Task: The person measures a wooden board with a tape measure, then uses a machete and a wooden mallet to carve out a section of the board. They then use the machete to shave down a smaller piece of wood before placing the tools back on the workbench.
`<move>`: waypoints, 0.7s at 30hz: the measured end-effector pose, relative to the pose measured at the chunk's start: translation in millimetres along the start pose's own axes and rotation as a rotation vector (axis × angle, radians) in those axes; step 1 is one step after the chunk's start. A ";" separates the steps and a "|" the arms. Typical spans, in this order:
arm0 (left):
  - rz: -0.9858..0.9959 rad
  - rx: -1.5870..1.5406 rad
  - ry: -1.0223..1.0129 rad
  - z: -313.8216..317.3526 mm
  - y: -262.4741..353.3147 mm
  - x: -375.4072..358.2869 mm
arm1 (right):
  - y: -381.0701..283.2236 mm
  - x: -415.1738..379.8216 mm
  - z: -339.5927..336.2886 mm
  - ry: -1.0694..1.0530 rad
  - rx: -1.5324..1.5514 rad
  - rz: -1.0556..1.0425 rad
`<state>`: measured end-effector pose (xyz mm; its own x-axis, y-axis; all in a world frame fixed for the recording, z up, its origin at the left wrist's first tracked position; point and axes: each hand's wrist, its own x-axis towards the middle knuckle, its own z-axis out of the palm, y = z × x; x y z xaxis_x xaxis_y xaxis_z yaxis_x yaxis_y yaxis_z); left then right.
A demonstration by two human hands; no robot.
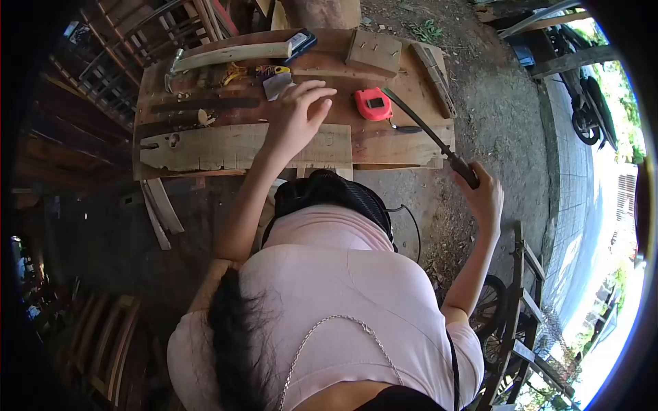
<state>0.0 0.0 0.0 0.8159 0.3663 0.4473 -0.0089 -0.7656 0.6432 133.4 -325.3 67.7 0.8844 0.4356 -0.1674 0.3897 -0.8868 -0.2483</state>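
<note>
My right hand (484, 195), off the table's right front corner, is wrapped round the black handle of a long, thin, dark file-like tool (421, 123). Its far end reaches over the table to the red tape measure (373, 104). Above the near middle of the table is my left hand (300, 113), fingers loosely bent and thumb apart, with nothing seen in it. Just beyond its fingers lies a small greyish-white flat piece (276, 85), beside a yellow-handled tool (236, 72).
The wooden table (329, 99) carries a claw hammer (229, 57), a blue-and-black device (300, 44), a wood block (373, 52) with several nails or screws, a dark flat bar (205, 105) and a plank (240, 148). A wooden frame (524, 308) stands at right.
</note>
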 end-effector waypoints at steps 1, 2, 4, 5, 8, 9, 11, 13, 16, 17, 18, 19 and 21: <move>0.010 -0.054 -0.037 3.1 3.0 3.2 | -5.5 0.9 4.6 0.017 -0.018 0.001; 0.054 -0.026 -0.070 5.1 7.5 6.3 | -10.6 2.1 9.4 0.033 -0.037 0.001; 0.134 -0.005 -0.117 24.2 30.3 1.0 | 5.1 -6.5 17.5 0.058 -0.022 0.050; 0.221 0.034 -0.154 27.4 33.4 3.1 | 6.7 -4.2 26.3 0.093 0.008 0.086; 0.257 0.049 -0.213 40.5 34.4 2.2 | 11.8 4.4 46.1 0.137 -0.002 0.099; 0.276 0.069 -0.242 41.5 33.3 3.8 | 11.8 7.9 50.6 0.174 -0.003 0.088; 0.288 0.133 -0.272 35.6 23.4 14.5 | 13.7 15.0 56.6 0.141 0.019 0.090; 0.302 0.279 -0.281 19.8 13.1 28.7 | 21.1 22.1 66.1 0.178 0.083 0.028; 0.246 0.454 -0.196 -11.0 -28.9 55.2 | 32.8 29.4 74.8 0.246 0.079 -0.063; 0.217 0.559 -0.179 -23.6 -47.7 63.3 | 34.0 31.4 76.9 0.246 0.087 -0.071; 0.201 0.635 -0.153 -34.4 -68.5 68.8 | 34.7 33.8 78.6 0.269 0.098 -0.068; 0.182 0.710 -0.128 -43.9 -88.3 71.0 | 35.0 35.3 79.8 0.289 0.109 -0.063; 0.059 0.718 -0.207 -58.7 -116.1 74.5 | 34.0 37.5 78.6 0.281 0.118 -0.058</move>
<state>27.9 147.3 -4.8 0.9184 0.2615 0.2969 0.2658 -0.9637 0.0263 159.6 -327.0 -22.0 0.9042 0.4108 0.1171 0.4241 -0.8305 -0.3612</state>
